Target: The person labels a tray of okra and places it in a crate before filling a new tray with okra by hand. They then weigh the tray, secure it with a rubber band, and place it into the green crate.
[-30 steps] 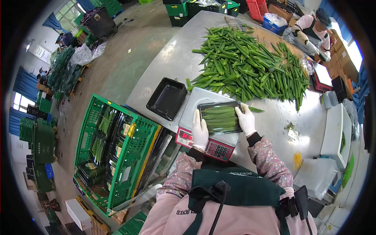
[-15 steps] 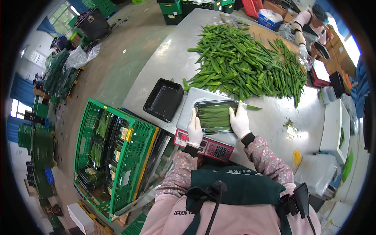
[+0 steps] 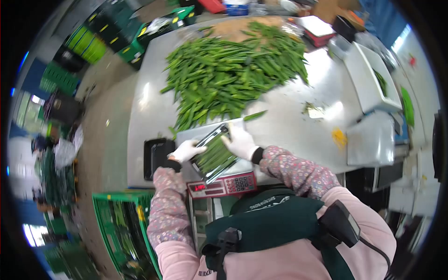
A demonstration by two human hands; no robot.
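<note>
A black tray filled with okra [image 3: 215, 156] is tilted above the red scale [image 3: 223, 185], held between both white-gloved hands. My left hand [image 3: 187, 151] grips its left edge, and my right hand [image 3: 240, 142] holds its upper right side. Behind them a large heap of green okra [image 3: 228, 70] lies on the metal table [image 3: 154, 98]. One loose okra [image 3: 255, 115] rests just above my right hand. Beside my left hand sits an empty black tray [image 3: 157, 156].
A green crate [image 3: 103, 219] with packed trays stands at the lower left. On the right are a white box [image 3: 371, 77] with some okra, a stack of clear plastic [image 3: 371, 137] and a yellow item [image 3: 339, 138]. A red scale-like device [image 3: 319, 31] is at the back.
The okra tray, flat on the scale before, is now turned and tilted in both hands. The view has swung to the right, and the co-worker at the back is no longer seen.
</note>
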